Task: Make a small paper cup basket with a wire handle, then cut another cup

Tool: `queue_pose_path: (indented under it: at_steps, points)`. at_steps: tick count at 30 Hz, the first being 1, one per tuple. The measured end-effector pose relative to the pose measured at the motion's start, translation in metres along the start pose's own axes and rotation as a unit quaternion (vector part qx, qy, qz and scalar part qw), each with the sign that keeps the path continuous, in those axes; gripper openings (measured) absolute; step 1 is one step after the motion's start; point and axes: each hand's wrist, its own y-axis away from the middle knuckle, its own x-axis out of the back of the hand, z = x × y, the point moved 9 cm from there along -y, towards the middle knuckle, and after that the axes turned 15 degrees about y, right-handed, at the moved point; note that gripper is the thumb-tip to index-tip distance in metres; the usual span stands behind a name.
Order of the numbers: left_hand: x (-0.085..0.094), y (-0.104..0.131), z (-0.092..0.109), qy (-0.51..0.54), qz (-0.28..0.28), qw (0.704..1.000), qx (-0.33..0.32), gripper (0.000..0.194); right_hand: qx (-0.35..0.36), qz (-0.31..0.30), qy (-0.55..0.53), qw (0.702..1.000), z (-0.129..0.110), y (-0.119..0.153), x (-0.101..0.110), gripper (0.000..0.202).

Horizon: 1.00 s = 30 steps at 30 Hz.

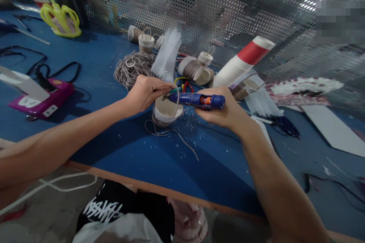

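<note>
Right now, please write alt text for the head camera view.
The right hand holds a blue glue gun at a pale cup, the left hand near its rim. Behind, on the blue table, are bundled cord and stacked cups.

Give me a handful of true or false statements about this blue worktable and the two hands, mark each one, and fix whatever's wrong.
1. The right hand holds a blue glue gun. True.
2. The left hand has its fingertips near the rim of a cup. True.
3. The blue glue gun points away from the left hand. False: its nozzle points toward it.
4. A yellow crown stands to the left of a heap of cord. True.
5. The heap of cord is bright red. False: it is greyish brown.
</note>
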Motion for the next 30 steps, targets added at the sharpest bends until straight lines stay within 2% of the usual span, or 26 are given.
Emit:
queue_pose_path:
  at_steps: [6, 14, 21, 27, 30]
  points:
    - [0.001, 0.001, 0.000, 0.005, 0.009, 1.000, -0.006, 0.024, 0.000, -0.015, -0.017, 1.000, 0.004, 0.000, -0.006, 0.020]
    - [0.001, 0.001, -0.003, 0.014, 0.003, 1.000, -0.009, 0.027, -0.019, -0.046, -0.082, 0.995, 0.007, 0.005, 0.005, 0.017]
    - [-0.001, 0.001, 0.002, 0.010, -0.008, 0.999, -0.033, 0.024, -0.039, -0.046, -0.130, 0.990, 0.011, 0.005, -0.001, 0.031]
    - [0.000, 0.002, 0.002, 0.005, 0.000, 0.999, -0.037, 0.019, -0.047, -0.015, -0.095, 0.994, 0.013, 0.005, 0.004, 0.018]
    - [0.000, 0.001, 0.004, 0.005, -0.002, 0.999, -0.043, 0.018, -0.049, -0.018, -0.071, 0.996, 0.012, 0.005, 0.003, 0.018]
